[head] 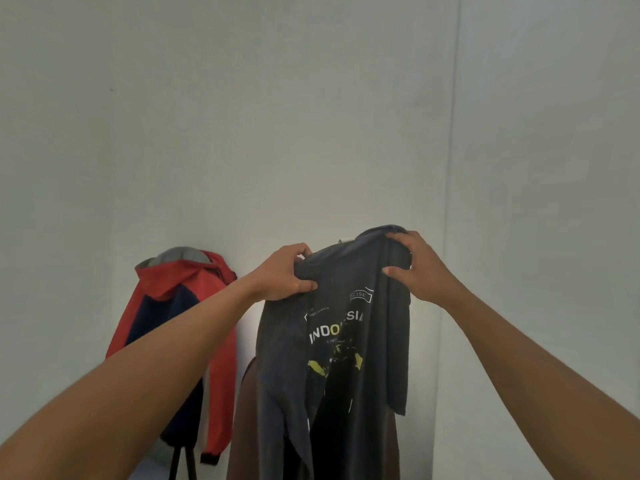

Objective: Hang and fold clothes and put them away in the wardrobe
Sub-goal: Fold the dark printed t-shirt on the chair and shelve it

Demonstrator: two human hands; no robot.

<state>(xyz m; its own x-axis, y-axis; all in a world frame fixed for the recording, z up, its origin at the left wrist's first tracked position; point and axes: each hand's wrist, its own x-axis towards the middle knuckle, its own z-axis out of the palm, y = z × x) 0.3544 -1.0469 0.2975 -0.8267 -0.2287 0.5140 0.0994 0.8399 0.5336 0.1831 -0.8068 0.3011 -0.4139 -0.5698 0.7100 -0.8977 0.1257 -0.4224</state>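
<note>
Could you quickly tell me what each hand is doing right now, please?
Left hand: gripping the top edge of the dark grey printed cotton T-shirt.
Right hand: gripping the same T-shirt's top edge.

Two hands [282,273] [417,268], one grey T-shirt [284,358], one red jacket [187,278], one brown garment [244,427].

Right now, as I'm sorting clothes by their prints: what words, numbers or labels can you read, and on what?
"INDO" and "SIA": large print on the dark grey T-shirt, the middle letters lost in a fold.
"194": in a small white box above that word; the rest is unclear.
Small lines above and below the big word: too small to read.
Red jacket: no text shows.
</note>
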